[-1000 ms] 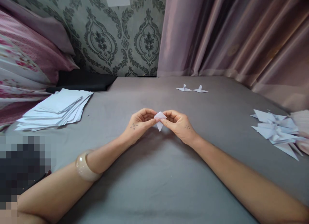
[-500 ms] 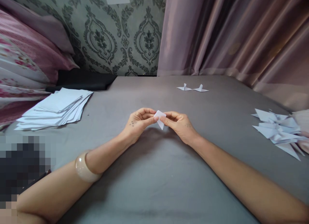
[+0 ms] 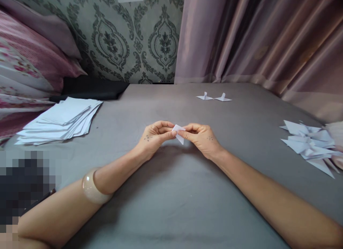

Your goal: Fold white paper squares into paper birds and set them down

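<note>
A small white folded paper (image 3: 179,134) is held up over the grey surface, its lower corner pointing down. My left hand (image 3: 157,136) pinches its left side between thumb and fingers. From the right, my right hand (image 3: 200,137) grips the paper in the same way, its thumb lying across the front. Both thumbtips nearly meet on the paper and cover part of it. Some of the fingertips behind it are hidden.
White paper sheets (image 3: 63,118) lie stacked at the left, by a black cloth (image 3: 93,87). Two folded paper figures (image 3: 205,96) stand at the back. Several more folded papers (image 3: 308,140) are heaped at the right. Curtains (image 3: 227,34) hang behind the grey surface (image 3: 171,206).
The folded paper has tilted slightly between my fingers and now looks narrower. Both hands stay almost in place, still pinching it. The view has shifted a little.
</note>
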Motion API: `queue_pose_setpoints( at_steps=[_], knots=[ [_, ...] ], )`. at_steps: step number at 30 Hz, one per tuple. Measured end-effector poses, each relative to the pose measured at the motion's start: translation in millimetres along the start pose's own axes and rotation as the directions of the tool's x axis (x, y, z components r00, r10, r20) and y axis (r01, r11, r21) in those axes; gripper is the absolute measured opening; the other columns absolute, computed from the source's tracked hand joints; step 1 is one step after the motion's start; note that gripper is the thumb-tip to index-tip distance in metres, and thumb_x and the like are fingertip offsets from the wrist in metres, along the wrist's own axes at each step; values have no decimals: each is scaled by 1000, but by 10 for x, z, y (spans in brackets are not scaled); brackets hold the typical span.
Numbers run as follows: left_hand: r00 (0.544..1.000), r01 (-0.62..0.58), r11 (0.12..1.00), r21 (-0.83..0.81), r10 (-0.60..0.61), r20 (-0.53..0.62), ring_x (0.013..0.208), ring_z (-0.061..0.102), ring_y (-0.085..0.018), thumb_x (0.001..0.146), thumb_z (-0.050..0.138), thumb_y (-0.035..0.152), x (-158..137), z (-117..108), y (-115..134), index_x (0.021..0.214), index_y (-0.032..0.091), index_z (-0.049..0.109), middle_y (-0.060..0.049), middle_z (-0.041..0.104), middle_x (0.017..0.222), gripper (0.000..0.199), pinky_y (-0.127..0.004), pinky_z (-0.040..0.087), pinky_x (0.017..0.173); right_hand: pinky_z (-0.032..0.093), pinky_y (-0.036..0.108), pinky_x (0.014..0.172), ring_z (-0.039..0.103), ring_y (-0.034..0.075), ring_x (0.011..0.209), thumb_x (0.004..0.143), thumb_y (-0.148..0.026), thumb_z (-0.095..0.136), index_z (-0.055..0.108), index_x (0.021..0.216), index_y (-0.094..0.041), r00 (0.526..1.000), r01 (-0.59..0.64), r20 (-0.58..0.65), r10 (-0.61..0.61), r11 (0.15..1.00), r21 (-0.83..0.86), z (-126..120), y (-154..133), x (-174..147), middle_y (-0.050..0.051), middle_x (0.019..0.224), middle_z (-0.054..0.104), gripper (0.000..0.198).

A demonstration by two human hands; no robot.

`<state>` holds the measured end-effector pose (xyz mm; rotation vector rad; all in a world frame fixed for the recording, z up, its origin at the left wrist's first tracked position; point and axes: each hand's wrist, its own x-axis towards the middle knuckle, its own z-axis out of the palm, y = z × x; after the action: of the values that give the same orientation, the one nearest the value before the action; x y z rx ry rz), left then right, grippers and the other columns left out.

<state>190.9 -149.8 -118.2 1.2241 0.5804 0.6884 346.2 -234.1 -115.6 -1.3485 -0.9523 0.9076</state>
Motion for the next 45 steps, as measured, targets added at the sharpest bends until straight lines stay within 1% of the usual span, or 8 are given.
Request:
queue_pose_setpoints(
  at_steps=[9,15,20,26,30,35,41,45],
  knots=[
    [999,0,993,116,4,-34,67,60,-10,68,81,32,3,5,15,75,16,70,-1,68,74,21,-24,48,67,51,29,69,65,15,71,70,-41,75,70,79,-20,996,72,60,-62,981,-181,39,3,-51,2,78,72,24],
    [991,77,983,-166,-93,-96,70,63,-10,63,83,23,60,-23,4,76,15,63,0,67,77,25,-26,51,73,50,31,72,63,15,74,71,-38,73,68,87,-20,1000,12,2,-12,997,-81,48,21,-30,3,82,71,25],
    [994,110,987,-116,-110,12,68,62,-9,61,81,14,23,-2,5,82,16,61,2,67,74,29,-22,48,68,49,31,76,61,14,76,68,-38,75,68,82,-20,998,26,-53,-25,1000,14,26,-5,-14,0,77,67,24],
    [999,22,998,66,-24,38,70,59,-10,68,79,27,-19,45,15,81,15,66,0,66,76,22,-24,45,70,51,34,81,65,17,81,71,-40,74,64,87,-21,993,117,20,-117,993,-7,61,-11,-40,3,85,69,27],
    [994,-105,981,166,103,17,74,59,-12,72,77,31,-25,49,1,81,15,63,-1,66,80,23,-25,44,72,51,30,73,63,14,76,74,-34,74,55,93,-23,956,276,-70,-284,956,-99,84,13,-48,0,82,65,29],
    [951,-308,899,311,298,80,76,59,-12,82,69,30,-77,48,-43,104,20,49,0,67,81,31,-26,43,73,50,30,73,60,13,75,78,-30,70,54,84,-23,910,383,-88,-405,903,-195,88,43,-56,0,82,63,19],
    [909,-411,774,482,389,151,69,52,-10,91,57,28,-127,51,-68,99,21,49,2,59,77,13,-24,41,68,50,31,73,61,14,74,80,-28,69,59,85,-22,900,401,-76,-428,885,-236,83,47,-67,0,81,65,13],
    [890,-450,761,467,428,158,90,58,-14,89,60,27,-96,45,-56,94,19,58,-4,63,95,10,-29,45,85,50,30,72,61,13,73,80,-28,69,60,85,-22,897,404,-82,-434,880,-249,91,20,-82,0,80,66,12]
  ],
)
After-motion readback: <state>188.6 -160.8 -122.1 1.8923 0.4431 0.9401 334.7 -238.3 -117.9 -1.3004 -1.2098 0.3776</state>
